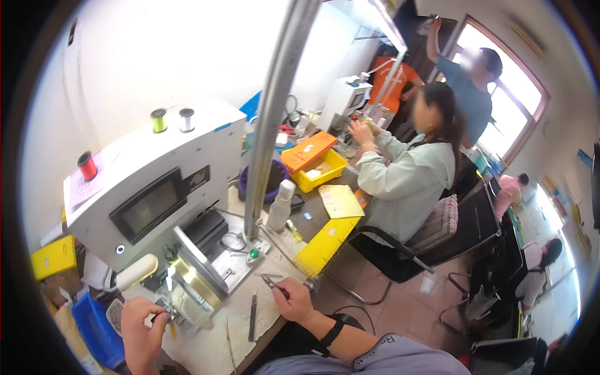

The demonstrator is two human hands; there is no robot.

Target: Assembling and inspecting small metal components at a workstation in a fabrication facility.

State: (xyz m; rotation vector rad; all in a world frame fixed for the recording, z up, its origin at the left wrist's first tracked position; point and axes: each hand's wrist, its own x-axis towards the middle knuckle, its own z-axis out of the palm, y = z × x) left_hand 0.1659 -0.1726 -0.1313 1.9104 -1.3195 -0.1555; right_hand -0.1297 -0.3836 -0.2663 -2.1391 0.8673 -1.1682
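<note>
On the bench, head view: every place below is given from the white machine (pixel 156 181) with the dark screen.
Left hand (pixel 142 325): yours, at the machine's lower front, fingers curled to a pinch on a small metal part (pixel 164 307) at the fixture; how firmly it grips, you cannot tell.
Right hand (pixel 294 300): yours, right of the machine's base, closed loosely around the tweezers (pixel 273 282), tips pointing back toward the machine.
Dark tool (pixel 253 309): lies on the paper sheet (pixel 219 325) in front of the machine, between your hands.
Spools: red spool (pixel 87 165), green spool (pixel 159 120) and white spool (pixel 186 119) stand on the machine's top.
White bottle (pixel 280 206): right of the machine, by the metal post (pixel 275 112).
Co-worker: a seated person (pixel 412 169), well right of the machine.
Risk: judged from here, the pinched part may slip if your fingers shift; the tweezer tips could snag the sheet.
</note>
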